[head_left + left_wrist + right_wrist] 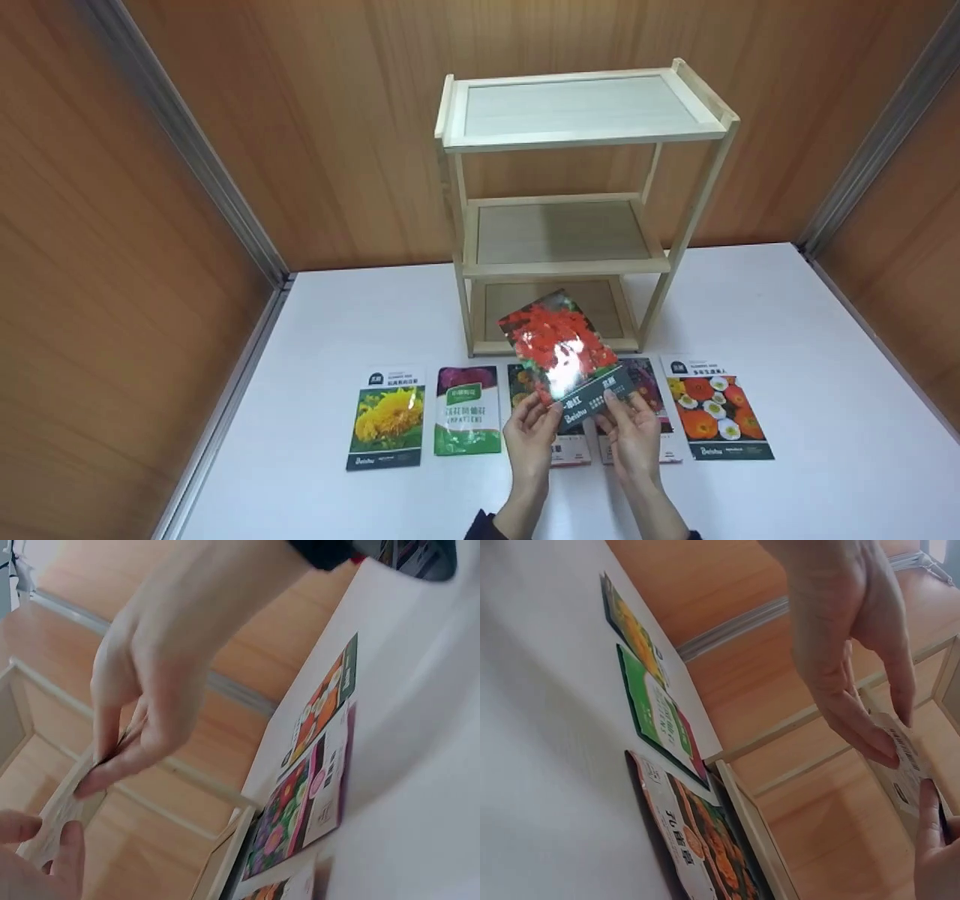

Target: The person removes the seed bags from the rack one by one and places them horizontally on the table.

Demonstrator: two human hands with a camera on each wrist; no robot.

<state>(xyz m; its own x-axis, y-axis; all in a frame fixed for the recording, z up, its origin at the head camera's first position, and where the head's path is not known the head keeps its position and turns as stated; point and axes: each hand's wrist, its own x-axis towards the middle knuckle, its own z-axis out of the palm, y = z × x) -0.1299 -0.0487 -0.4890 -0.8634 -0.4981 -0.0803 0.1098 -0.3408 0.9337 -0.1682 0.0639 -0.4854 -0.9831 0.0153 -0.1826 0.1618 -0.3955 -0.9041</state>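
A flower seed packet with red blooms and a dark band is held tilted above the table, in front of the shelf. My left hand pinches its lower left corner, and my right hand pinches the lower right. In the right wrist view the back of the packet shows pale with a barcode, between the left hand and the right thumb. The left wrist view has the right hand gripping the packet's edge. Beneath both hands lie two packets, partly covered: an orange-flowered one and a pink-edged one.
A three-tier wooden shelf stands behind the hands. On the white table lie a yellow-flower packet and a green-and-white packet to the left, with an orange-and-white flower packet at right. Wood-panelled walls enclose the table.
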